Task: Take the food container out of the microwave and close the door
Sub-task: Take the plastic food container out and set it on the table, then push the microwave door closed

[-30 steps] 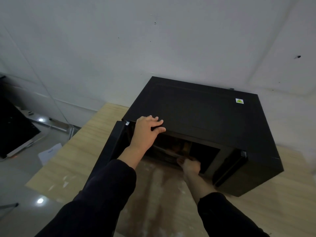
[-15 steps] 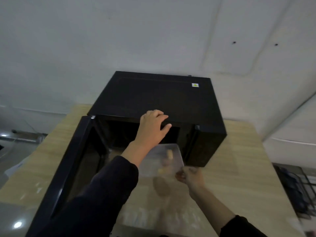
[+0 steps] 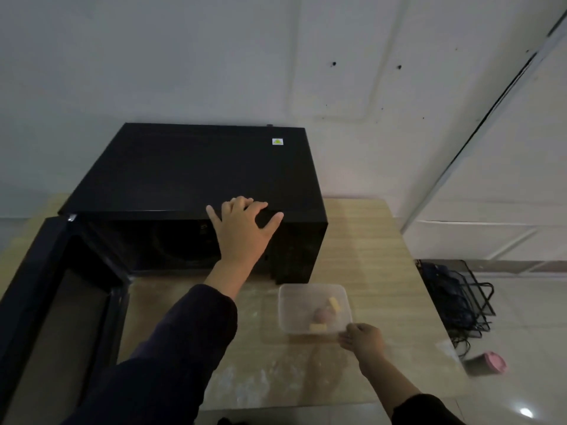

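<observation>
A black microwave stands on a wooden table, its door swung wide open to the left and its dark cavity empty. My left hand lies flat on the front top edge of the microwave, fingers spread. A clear plastic food container with yellow and pinkish food pieces sits on the table in front of the microwave's right corner. My right hand grips the container's near right corner.
A black wire rack with dark cables sits on the floor to the right of the table. A dark cup with a pink top lies near the table's right front corner. White walls stand behind.
My right hand has drawn the container out of the cavity and moved it right, down onto the table. My left hand has slid right along the microwave's top edge. The view has shifted left.
</observation>
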